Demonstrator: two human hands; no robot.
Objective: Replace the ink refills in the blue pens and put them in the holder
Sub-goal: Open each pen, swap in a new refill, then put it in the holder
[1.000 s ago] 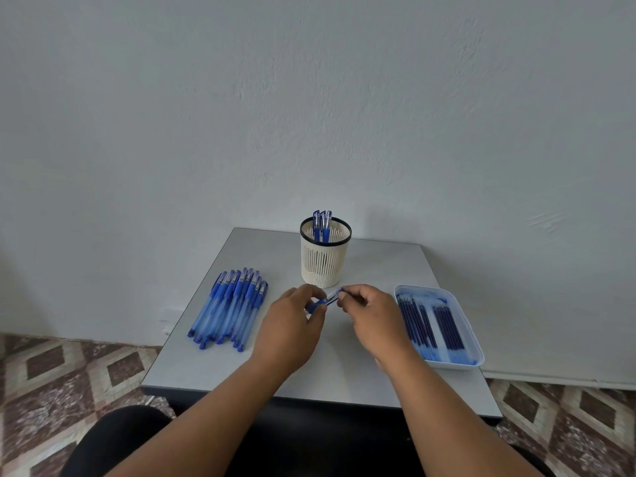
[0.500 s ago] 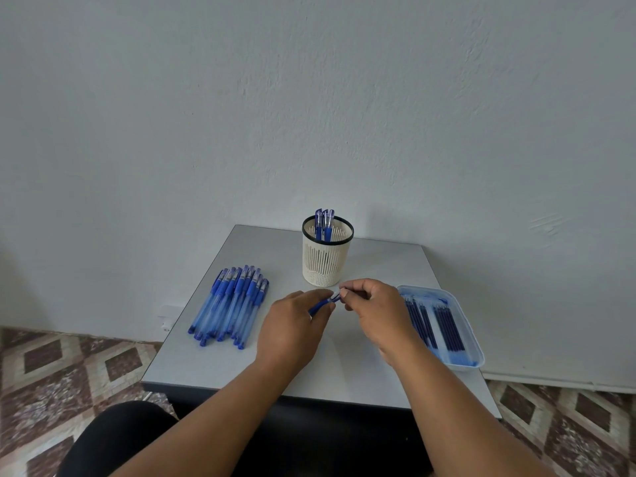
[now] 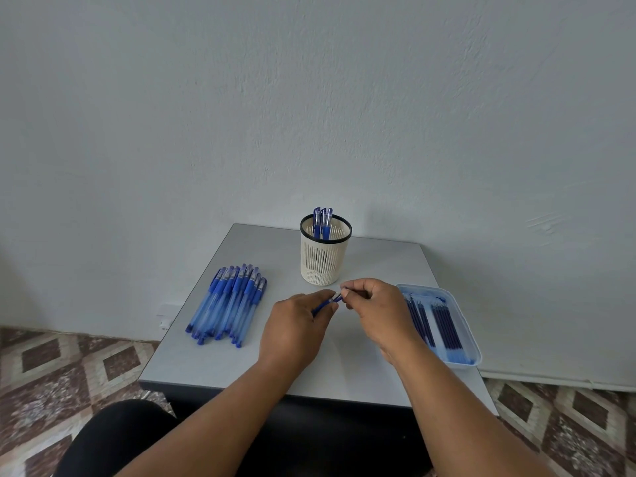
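A person sits at a small grey counter (image 3: pixel 241 366) set against a pale wall, seen from a head-worn camera looking down. At the left lies a neat pile of blue pens (image 3: pixel 229 302), side by side with caps pointing away, likely the ones waiting for new ink and kept within easy reach of the left hand. In the middle, both hands meet above the counter. The left hand (image 3: pixel 292 330) has its grip curled round the barrel of one blue pen (image 3: pixel 325 304), steadying it. The right hand (image 3: pixel 378 309) pinches the pen's near-silver end between thumb and fingertips, probably twisting or pulling it to get at the refill; whether a refill is going in or coming out cannot be told. Just behind the hands stands a cream slotted holder (image 3: pixel 323 261) with a black rim, upright, with a few finished pens (image 3: pixel 322 220) standing in it. At the right, a shallow pale-blue tray (image 3: pixel 463 325) holds dark ink refills (image 3: pixel 444 325) laid lengthwise, close beside the right hand.
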